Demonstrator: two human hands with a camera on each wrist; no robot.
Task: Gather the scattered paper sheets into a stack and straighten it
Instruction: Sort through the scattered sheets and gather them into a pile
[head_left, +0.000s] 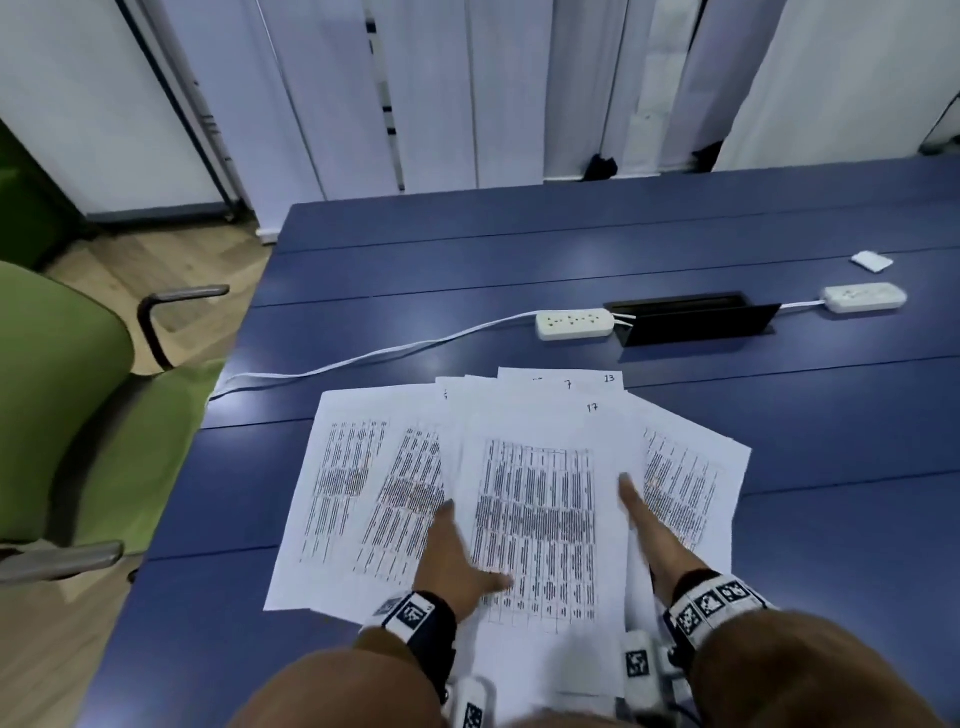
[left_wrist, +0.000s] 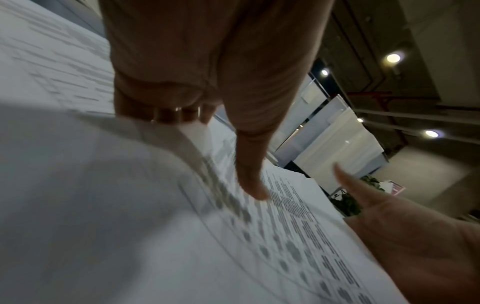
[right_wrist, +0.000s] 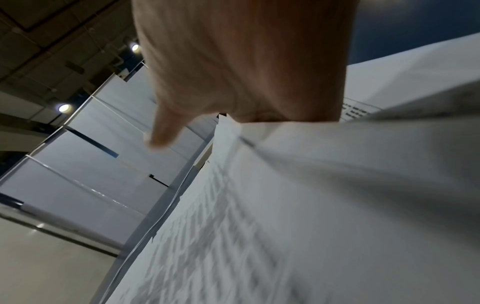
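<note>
Several printed paper sheets (head_left: 540, 519) lie fanned and overlapping on the blue table (head_left: 519, 249) in front of me. The top sheet is marked 17. My left hand (head_left: 470, 551) lies at that sheet's left edge with straight fingers, and its thumb (left_wrist: 253, 185) rests on the print. My right hand (head_left: 644, 525) stands edge-on against the sheet's right side. In the right wrist view its fingers are hidden behind a lifted paper edge (right_wrist: 285, 131), while its thumb (right_wrist: 163, 135) sticks out free. More sheets spread to the left (head_left: 343, 483) and right (head_left: 685, 488).
Two white power strips (head_left: 574, 323) (head_left: 865, 297) and a white cable (head_left: 363, 356) lie beyond the papers, beside a black cable hatch (head_left: 696, 322). A small white item (head_left: 872, 260) sits far right. A green chair (head_left: 62, 415) stands at the table's left edge.
</note>
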